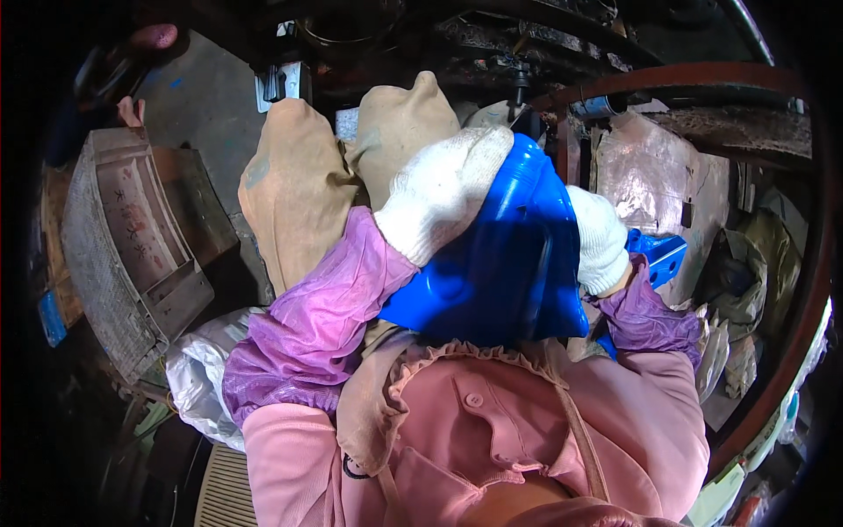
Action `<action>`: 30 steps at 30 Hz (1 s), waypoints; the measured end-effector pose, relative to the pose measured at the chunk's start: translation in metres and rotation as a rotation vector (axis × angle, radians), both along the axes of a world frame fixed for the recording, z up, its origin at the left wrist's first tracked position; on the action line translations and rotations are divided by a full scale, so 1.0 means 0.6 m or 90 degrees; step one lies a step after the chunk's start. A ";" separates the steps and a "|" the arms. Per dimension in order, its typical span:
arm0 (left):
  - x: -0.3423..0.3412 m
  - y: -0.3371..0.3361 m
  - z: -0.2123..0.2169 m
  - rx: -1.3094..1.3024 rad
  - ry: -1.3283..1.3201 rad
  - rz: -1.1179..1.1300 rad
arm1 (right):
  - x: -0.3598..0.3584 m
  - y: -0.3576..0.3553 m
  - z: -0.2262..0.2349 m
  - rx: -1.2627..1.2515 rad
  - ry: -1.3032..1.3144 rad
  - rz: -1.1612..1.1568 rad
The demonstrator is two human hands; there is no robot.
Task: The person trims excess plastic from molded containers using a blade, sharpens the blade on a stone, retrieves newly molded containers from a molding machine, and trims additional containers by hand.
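A large, glossy blue moulded plastic part [500, 272] lies tilted over my lap, curved and narrowing toward its far end. My left hand [448, 184], in a white knitted glove, is closed on its upper left edge; the fingertips reach the far end. Gripping the right edge is my right hand [599, 241], gloved the same way, with its fingers mostly hidden behind the part. Purple sleeve covers wrap both forearms. Just beyond my right wrist shows another blue plastic piece [659, 255] with holes in it.
My tan-covered knees [294, 184] point away from me. A worn crate-like box [145, 220] stands at left, near a white sack [211, 373]. On the right, a dark red metal bar [702, 75] curves around a cardboard sheet [663, 176] and crumpled bags [738, 272]. Dark machinery spans the far side.
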State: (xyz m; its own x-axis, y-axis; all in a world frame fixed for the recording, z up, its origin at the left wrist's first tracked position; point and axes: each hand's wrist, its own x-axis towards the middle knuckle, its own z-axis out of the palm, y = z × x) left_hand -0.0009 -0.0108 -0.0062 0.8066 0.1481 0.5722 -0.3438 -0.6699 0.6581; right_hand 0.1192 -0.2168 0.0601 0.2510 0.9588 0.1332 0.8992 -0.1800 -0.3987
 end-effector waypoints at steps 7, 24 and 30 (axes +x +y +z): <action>-0.012 0.002 0.012 0.075 0.111 0.039 | -0.027 0.017 -0.030 0.021 -0.020 -0.126; -0.008 0.006 0.012 0.081 0.160 0.032 | 0.011 0.047 0.014 0.023 0.094 -0.043; 0.006 0.025 0.040 -0.818 0.232 -0.060 | -0.004 0.034 0.010 0.053 0.560 -0.107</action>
State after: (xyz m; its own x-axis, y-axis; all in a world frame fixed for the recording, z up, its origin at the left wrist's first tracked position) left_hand 0.0026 0.0042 0.0178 0.9193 0.3509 -0.1783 -0.0259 0.5059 0.8622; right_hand 0.1168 -0.1967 0.0658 0.4308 0.8961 -0.1063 0.2272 -0.2217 -0.9483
